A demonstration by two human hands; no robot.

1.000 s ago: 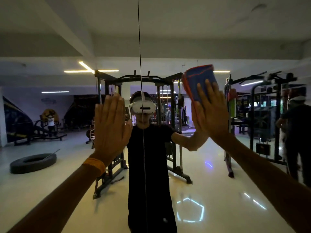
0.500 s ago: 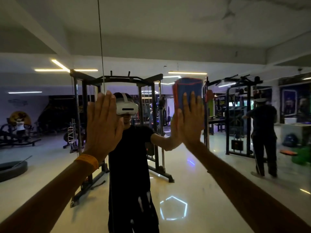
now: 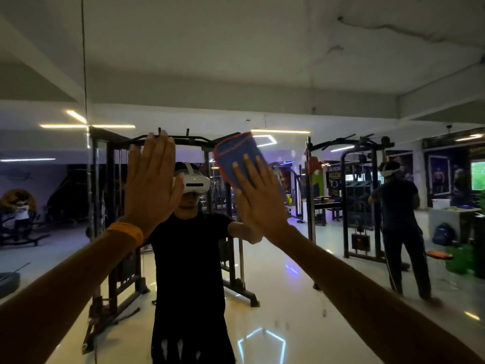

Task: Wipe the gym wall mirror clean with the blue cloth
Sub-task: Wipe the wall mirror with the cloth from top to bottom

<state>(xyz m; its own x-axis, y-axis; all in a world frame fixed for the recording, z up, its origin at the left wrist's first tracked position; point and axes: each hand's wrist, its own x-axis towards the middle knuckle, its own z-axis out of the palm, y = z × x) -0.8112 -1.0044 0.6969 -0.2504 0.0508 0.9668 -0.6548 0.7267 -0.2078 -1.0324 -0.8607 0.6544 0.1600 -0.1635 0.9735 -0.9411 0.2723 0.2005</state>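
One large gym wall mirror point(image 3: 288, 74) faced you. You held two hands flat toward it, fingers straight: left hand point(image 3: 151, 179) holding nothing, right hand point(image 3: 258, 198) pressing one blue, orange-edged cloth point(image 3: 236, 156) against the glass. One orange wristband point(image 3: 126, 232) circled your left wrist.

Ceiling point(image 3: 236, 48): pale, beamed, with a crack line at the upper right.
Strip lights point(image 3: 86, 125): warm-white bars crossing at left; a further light bar point(image 3: 280, 131) at centre.
Floor point(image 3: 275, 271): glossy and pale, carrying a pentagon light outline point(image 3: 262, 345).
Black rack point(image 3: 110, 206): centre-left, upright posts under a top bar.
Second rack point(image 3: 349, 206): black, to the right.
Tyre point(image 3: 9, 281): flat on the floor, cut off by the left edge.
Posters point(image 3: 439, 177): framed, on the dark right wall.
Window point(image 3: 477, 174): far right, green beyond.
Backpack point(image 3: 443, 233): dark, on the floor at right.
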